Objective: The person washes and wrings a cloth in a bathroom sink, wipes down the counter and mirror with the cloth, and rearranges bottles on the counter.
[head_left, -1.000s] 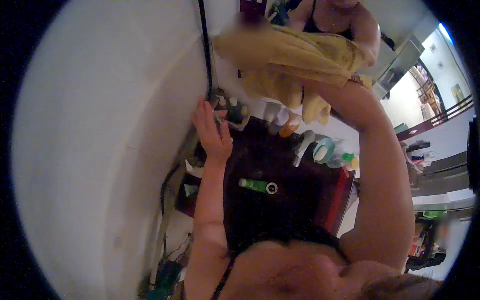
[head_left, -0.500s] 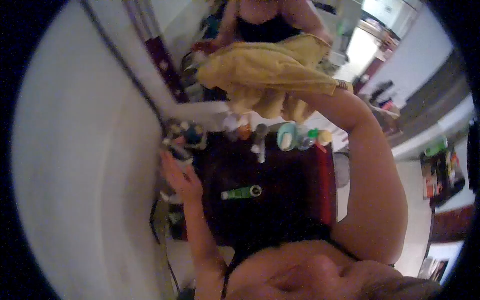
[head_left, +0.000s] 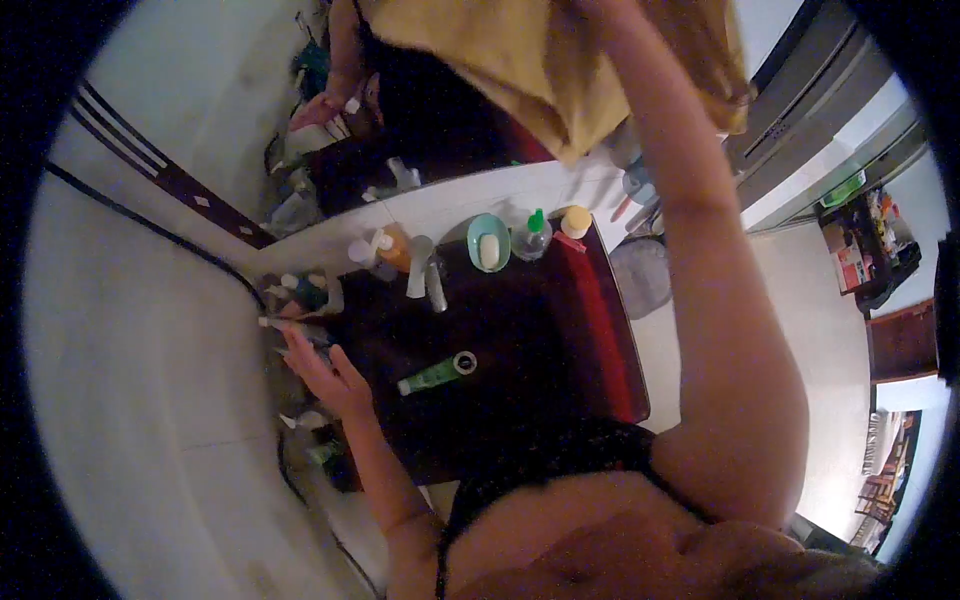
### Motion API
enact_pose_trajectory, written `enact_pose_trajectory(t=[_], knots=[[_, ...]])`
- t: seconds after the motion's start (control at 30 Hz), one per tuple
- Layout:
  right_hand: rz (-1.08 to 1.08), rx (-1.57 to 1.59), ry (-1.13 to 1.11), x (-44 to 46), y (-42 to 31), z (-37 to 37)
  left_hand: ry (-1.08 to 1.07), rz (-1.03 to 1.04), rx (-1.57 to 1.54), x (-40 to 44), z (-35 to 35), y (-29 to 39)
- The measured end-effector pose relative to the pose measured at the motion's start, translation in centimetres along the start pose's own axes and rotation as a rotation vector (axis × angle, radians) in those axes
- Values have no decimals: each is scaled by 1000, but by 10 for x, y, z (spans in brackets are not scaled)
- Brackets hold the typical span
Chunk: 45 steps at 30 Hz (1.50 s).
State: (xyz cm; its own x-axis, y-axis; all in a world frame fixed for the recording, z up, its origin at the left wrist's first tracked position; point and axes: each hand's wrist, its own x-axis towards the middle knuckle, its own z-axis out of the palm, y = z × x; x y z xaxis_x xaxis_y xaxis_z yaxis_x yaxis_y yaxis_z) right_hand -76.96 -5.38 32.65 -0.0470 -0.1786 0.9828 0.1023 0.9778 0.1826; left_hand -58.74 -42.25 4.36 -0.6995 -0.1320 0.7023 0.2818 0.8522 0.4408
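My left hand [head_left: 325,378] is open, its fingers stretched and thumb apart, beside a small basket [head_left: 335,296] of bottles and tubes at the left end of the dark red counter. At the top edge my right hand [head_left: 603,12] is on a yellow cloth [head_left: 520,65], which hangs in front of the mirror; its fingers are mostly hidden. A green tube [head_left: 432,377] lies on the dark counter [head_left: 510,340], its end by a round drain ring [head_left: 465,363].
Behind the faucet [head_left: 437,283] stand an orange bottle [head_left: 394,249], a teal dish with white soap [head_left: 489,248], a clear green-topped bottle [head_left: 535,238] and a yellow-lidded jar [head_left: 576,221]. The mirror [head_left: 430,140] reflects the counter and a hand. A black hose [head_left: 160,222] runs along the left wall.
The view has shifted and turned rightward. My right hand and the yellow cloth have gone up to the top edge. My left hand stays open near the basket, lower and farther left in view.
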Motion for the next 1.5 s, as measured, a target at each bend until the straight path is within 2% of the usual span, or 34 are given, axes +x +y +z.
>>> enact_pose_trajectory(t=[0.03, 0.1, 0.27, 0.33, 0.37, 0.4, 0.47, 0.5, 0.57, 0.6, 0.63, 0.7, 0.77, 0.8, 0.83, 0.93, 1.0, 1.07, 1.1, 1.17, 1.2, 1.23, 1.27, 1.3, 1.33, 1.37, 1.4, 1.47, 1.5], knots=[[-4, 7, -1, -26, -5, -3, 2, -7, 3, -2, 3, 0], [48, 85, -278, -85, -7, -2, -26, 26, -36, -7, 6, 0], [-92, 245, -387, -185, 4, 25, -54, -22, 8, -23, 8, 8], [-44, 644, -255, -205, 2, 29, -59, -57, 6, -31, 8, 20], [61, 820, -313, -208, -1, 25, -47, -23, 0, -33, 8, 25], [57, 828, -310, -210, 1, 18, -30, 12, -3, -34, 8, 30], [-178, 777, -348, -211, 6, -6, -25, 40, -24, -38, 7, 44], [-191, 747, -418, -203, 4, -17, -28, 71, -49, -39, 6, 49], [73, 450, -808, -169, 12, -38, -77, 37, -34, -48, 6, 45], [336, 795, -792, -162, 26, -31, -129, 14, -41, -54, 7, 40], [390, 865, -709, -151, 32, -36, -134, -5, -17, -61, 9, 30], [386, 855, -565, -127, 39, -65, -309, -316, -110, -86, 17, 3], [386, 866, -516, -116, 34, -97, -578, -405, 42, -115, 26, -32], [395, 875, -499, -112, 29, -116, -609, -443, 75, -138, 36, -52], [407, 890, -494, -110, 21, -137, -767, -458, 170, -144, 38, -58], [459, 915, -480, -111, 0, -198, -896, -234, 191, -176, 68, -86], [494, 910, -495, -116, -17, -233, -922, -192, 162, -193, 103, -98], [530, 893, -520, -122, -38, -259, -729, 217, 457, -230, 152, -128], [544, 870, -534, -123, -48, -268, -726, 220, 451, -228, 153, -121], [583, 767, -577, -126, -65, -280, -992, 150, 408, -224, 156, -110], [603, 680, -617, -129, -66, -278, -988, 157, 406, -224, 164, -114], [633, 565, -718, -131, -56, -262, -1177, 85, 390, -221, 170, -114], [484, 425, -843, -148, -44, -256, -1339, 18, 364, -225, 179, -118], [333, 284, -967, -166, -31, -251, -1385, -7, 450, -210, 166, -105], [259, 207, -1024, -183, -22, -250, -1385, -1, 448, -190, 149, -97], [181, 131, -1076, -199, -13, -250, -1330, -115, 326, -168, 131, -94], [243, 174, -1101, -217, -6, -252, -1272, -227, 207, -151, 120, -98], [314, 213, -1128, -230, -4, -255, -978, -242, -69, -129, 112, -124], [923, 624, -1104, -231, -5, -258, -879, -343, -103, -101, 104, -121]])
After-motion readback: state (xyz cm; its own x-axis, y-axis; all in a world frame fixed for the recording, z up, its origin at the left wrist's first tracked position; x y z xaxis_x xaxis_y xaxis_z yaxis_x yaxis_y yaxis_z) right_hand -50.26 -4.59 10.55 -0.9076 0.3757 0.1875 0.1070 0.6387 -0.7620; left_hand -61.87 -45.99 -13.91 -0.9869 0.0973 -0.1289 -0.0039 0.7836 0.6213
